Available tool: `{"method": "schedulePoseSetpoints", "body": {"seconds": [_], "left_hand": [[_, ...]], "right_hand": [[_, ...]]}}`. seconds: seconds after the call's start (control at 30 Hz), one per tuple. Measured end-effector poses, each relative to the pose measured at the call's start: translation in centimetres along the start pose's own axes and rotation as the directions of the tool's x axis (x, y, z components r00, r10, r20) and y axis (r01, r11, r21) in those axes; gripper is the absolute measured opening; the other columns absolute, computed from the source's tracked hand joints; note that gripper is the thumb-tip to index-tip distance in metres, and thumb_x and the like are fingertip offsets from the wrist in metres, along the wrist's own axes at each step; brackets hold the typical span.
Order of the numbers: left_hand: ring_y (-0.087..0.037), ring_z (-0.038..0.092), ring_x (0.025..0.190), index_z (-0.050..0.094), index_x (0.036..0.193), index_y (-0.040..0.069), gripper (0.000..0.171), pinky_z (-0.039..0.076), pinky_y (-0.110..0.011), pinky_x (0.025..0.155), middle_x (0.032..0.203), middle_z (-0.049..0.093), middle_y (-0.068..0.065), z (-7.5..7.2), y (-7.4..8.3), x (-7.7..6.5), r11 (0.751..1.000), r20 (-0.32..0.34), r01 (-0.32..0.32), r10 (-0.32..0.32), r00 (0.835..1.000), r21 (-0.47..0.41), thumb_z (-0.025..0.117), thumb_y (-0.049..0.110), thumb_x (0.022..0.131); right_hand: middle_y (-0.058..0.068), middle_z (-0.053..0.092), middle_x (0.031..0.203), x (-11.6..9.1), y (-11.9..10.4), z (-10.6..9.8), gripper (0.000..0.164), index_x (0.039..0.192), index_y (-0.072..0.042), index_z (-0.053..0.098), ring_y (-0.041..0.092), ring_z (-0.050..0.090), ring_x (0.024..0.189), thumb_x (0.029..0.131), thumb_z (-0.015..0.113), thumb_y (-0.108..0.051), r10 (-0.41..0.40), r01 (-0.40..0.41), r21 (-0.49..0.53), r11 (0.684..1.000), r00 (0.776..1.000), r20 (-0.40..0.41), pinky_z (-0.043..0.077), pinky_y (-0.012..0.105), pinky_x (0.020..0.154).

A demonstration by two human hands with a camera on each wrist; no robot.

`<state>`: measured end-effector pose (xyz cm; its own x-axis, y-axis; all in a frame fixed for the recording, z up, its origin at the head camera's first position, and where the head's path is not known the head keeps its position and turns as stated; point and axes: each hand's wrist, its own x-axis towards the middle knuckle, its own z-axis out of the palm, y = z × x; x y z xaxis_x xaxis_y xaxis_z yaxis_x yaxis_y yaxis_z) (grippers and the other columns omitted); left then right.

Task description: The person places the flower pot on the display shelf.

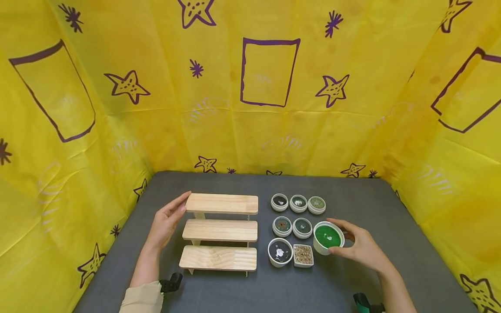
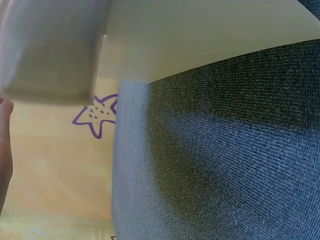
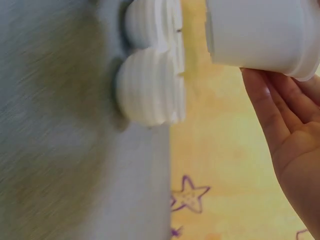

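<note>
A white round cup [image 1: 322, 248] with a bright green surface and a pale mark is held by my right hand [image 1: 362, 245], thumb in front and fingers behind. In the right wrist view, the cup [image 3: 257, 35] is raised off the table, its base facing the tabletop. My left hand [image 1: 164, 224] touches the left end of the top board of a three-tier wooden stand [image 1: 221, 203] with its fingertips. The left wrist view shows the stand's board [image 2: 47, 55] close up and only a sliver of the hand.
Small white ribbed jars [image 1: 298, 203] with dark and green contents stand in two rows right of the stand. Nearer are a white cup with a dark surface [image 1: 280, 252] and a square dish of brown bits [image 1: 303, 255]. Yellow cloth walls surround the grey table [image 1: 235, 295].
</note>
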<state>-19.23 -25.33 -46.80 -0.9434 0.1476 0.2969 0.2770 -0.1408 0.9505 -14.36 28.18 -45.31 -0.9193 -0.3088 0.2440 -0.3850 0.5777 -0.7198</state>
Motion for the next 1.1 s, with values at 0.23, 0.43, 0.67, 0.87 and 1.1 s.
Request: {"method": "schedulePoseSetpoints", "body": {"seconds": [0.23, 0.43, 0.67, 0.87, 1.1], "left_hand": [[0.009, 0.051, 0.13, 0.031, 0.147, -0.015, 0.049, 0.043, -0.007, 0.103, 0.146, 0.054, 0.009, 0.1, 0.0, 0.1, 1.0, -0.008, 0.014, -0.014, 1.0, 0.023, 0.045, -0.001, 0.102], [0.011, 0.05, 0.129, 0.03, 0.147, -0.016, 0.048, 0.043, -0.006, 0.103, 0.146, 0.054, 0.011, 0.2, -0.1, -0.2, 1.0, -0.011, 0.015, -0.015, 1.0, 0.024, 0.042, -0.003, 0.103], [0.01, 0.049, 0.13, 0.03, 0.147, -0.016, 0.047, 0.042, -0.006, 0.105, 0.143, 0.055, 0.014, 0.4, -0.2, -0.3, 1.0, -0.013, 0.0, 0.0, 1.0, 0.016, 0.04, -0.007, 0.102], [0.011, 0.049, 0.131, 0.029, 0.146, -0.017, 0.047, 0.041, -0.007, 0.106, 0.144, 0.054, 0.014, 0.4, -0.2, -0.2, 1.0, -0.024, -0.01, 0.01, 1.0, 0.01, 0.041, -0.005, 0.102], [0.01, 0.049, 0.131, 0.029, 0.146, -0.017, 0.047, 0.041, -0.007, 0.106, 0.141, 0.055, 0.018, 0.4, -0.3, -0.2, 1.0, -0.022, -0.02, 0.02, 1.0, 0.0, 0.041, -0.004, 0.102]], "right_hand": [[0.009, 0.068, 0.125, 2.6, -1.6, 0.1, 0.067, 0.135, -0.008, 0.059, -0.003, 0.064, 0.094, 0.075, 0.086, -0.019, -0.023, 0.023, 0.01, 1.0, 1.0, 0.011, 0.054, 0.017, 0.08], [0.012, 0.067, 0.127, 5.1, -3.2, 1.0, 0.066, 0.135, -0.007, 0.059, 0.0, 0.064, 0.092, 0.076, 0.085, -0.022, -0.051, 0.049, 0.05, 0.998, 0.998, 0.037, 0.056, 0.021, 0.08], [0.006, 0.068, 0.126, 8.1, -5.5, 2.5, 0.065, 0.136, -0.012, 0.059, 0.006, 0.066, 0.094, 0.077, 0.085, -0.024, -0.12, 0.112, 0.101, 0.989, 0.989, 0.082, 0.057, 0.023, 0.083], [0.006, 0.067, 0.129, 10.1, -7.9, 3.9, 0.068, 0.137, -0.014, 0.058, 0.017, 0.066, 0.102, 0.077, 0.085, -0.028, -0.164, 0.154, 0.088, 0.984, 0.979, 0.12, 0.056, 0.025, 0.087], [0.002, 0.068, 0.126, 11.8, -10.1, 5.7, 0.068, 0.138, -0.018, 0.058, 0.016, 0.065, 0.097, 0.076, 0.084, -0.03, -0.184, 0.167, 0.112, 0.98, 0.97, 0.16, 0.058, 0.036, 0.084]]}}
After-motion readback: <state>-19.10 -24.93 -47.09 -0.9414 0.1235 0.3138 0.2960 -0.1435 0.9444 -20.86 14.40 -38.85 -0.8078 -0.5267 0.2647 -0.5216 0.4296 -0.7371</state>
